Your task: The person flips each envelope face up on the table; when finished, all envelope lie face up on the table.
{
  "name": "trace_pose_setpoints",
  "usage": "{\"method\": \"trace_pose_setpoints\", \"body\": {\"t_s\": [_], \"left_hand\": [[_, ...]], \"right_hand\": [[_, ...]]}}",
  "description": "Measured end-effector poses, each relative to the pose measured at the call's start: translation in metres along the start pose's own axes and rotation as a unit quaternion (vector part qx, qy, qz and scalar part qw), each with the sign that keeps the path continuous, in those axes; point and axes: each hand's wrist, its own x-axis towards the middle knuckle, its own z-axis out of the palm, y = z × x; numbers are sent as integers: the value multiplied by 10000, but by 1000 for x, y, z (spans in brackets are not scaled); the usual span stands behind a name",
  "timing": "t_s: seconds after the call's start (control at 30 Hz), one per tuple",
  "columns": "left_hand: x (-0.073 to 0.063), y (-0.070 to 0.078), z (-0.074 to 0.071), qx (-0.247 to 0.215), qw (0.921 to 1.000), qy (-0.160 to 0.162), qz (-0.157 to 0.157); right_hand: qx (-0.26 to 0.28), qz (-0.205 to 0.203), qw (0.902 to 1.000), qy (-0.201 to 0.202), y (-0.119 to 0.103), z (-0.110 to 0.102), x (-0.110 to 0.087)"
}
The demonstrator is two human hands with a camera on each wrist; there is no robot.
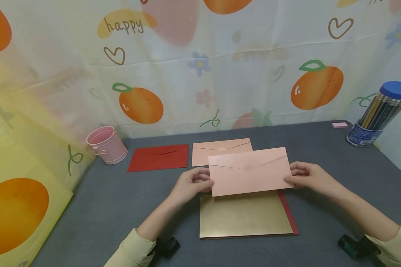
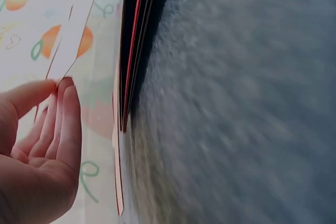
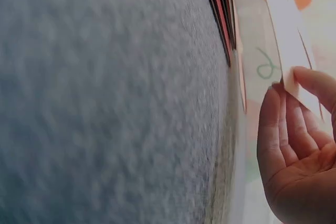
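Between my two hands a pale pink envelope (image 1: 248, 174) is held up off the table, flap side facing me and slightly tilted. My left hand (image 1: 193, 184) pinches its left end between thumb and fingers, and my right hand (image 1: 304, 176) pinches the right end. Both wrist views show the pinch, with the left hand (image 2: 50, 129) and the right hand (image 3: 299, 140) at the envelope's corners. Beneath it lies a stack of envelopes, a gold envelope (image 1: 245, 218) on top and a red edge (image 1: 290, 213) showing at the right.
Behind the held envelope lie a red envelope (image 1: 158, 157) and another pale pink envelope (image 1: 217, 147), side by side. A small pink bucket (image 1: 111, 146) stands at the back left. A pencil tub (image 1: 381, 115) with a blue lid and a pink eraser (image 1: 339, 125) are at the back right.
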Motion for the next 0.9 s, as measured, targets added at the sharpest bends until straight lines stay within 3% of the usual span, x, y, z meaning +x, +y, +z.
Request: {"method": "trace_pose_setpoints", "body": {"t_s": [0.13, 0.37, 0.67, 0.9], "left_hand": [[16, 6, 12, -432, 9990, 140, -48], [50, 15, 37, -710, 9970, 223, -226], [84, 22, 73, -993, 9931, -439, -451], [105, 31, 104, -1144, 9874, -845, -688]], "right_hand": [[20, 268, 9994, 219, 5, -10, 4], [-61, 592, 9970, 497, 18, -32, 11], [-161, 932, 9925, 774, 37, -66, 19], [-808, 1158, 9857, 921, 48, -91, 28]]}}
